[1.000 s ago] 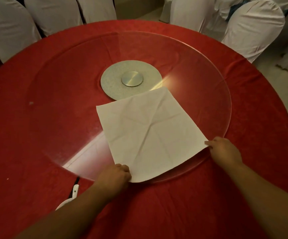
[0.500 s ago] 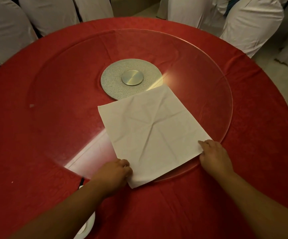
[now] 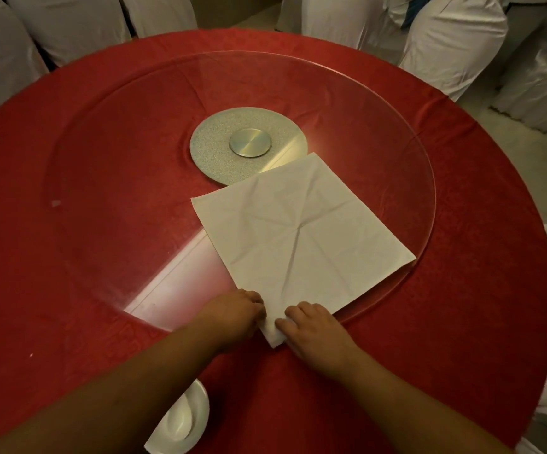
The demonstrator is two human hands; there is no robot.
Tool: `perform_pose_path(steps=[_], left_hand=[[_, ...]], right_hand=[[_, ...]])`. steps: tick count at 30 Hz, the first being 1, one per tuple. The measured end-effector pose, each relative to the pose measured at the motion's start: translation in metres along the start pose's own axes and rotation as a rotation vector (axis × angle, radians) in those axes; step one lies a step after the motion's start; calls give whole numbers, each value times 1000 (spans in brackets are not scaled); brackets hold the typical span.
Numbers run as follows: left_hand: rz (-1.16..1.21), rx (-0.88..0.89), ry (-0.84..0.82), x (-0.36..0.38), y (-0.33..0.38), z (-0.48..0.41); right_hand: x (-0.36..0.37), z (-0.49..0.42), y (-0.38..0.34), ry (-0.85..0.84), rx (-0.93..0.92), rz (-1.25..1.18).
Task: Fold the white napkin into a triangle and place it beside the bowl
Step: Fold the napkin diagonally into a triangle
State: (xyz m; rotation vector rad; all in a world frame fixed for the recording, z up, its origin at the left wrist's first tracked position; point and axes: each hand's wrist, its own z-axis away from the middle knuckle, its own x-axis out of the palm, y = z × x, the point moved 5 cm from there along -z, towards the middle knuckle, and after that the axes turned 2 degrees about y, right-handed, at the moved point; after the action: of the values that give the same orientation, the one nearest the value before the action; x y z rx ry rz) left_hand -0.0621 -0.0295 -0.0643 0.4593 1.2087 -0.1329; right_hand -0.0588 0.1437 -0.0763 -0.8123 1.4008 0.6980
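Note:
A white napkin lies unfolded and creased on the glass turntable, turned like a diamond, its near corner hanging over the glass rim onto the red tablecloth. My left hand and my right hand meet at that near corner, fingers pressing or pinching it from either side. A white bowl with a white spoon resting in it sits near the table's front edge, partly hidden under my left forearm.
The round table wears a red cloth. A grey disc with a metal hub marks the turntable's centre, just beyond the napkin's far corner. White-covered chairs ring the table.
My right hand has left the napkin's right corner and slid left to the near corner beside my left hand. The view has shifted so that more of the bowl shows.

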Motion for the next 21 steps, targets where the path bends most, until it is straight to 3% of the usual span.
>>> perform_pose_path(steps=[10,21], left_hand=[[106,-128,34,-7,-10,-17],[177,-283,63,-15,-27,-32]], right_hand=[[16,-15,-15,209,-242,-1],[19,-16,-6,142,-375,-35]])
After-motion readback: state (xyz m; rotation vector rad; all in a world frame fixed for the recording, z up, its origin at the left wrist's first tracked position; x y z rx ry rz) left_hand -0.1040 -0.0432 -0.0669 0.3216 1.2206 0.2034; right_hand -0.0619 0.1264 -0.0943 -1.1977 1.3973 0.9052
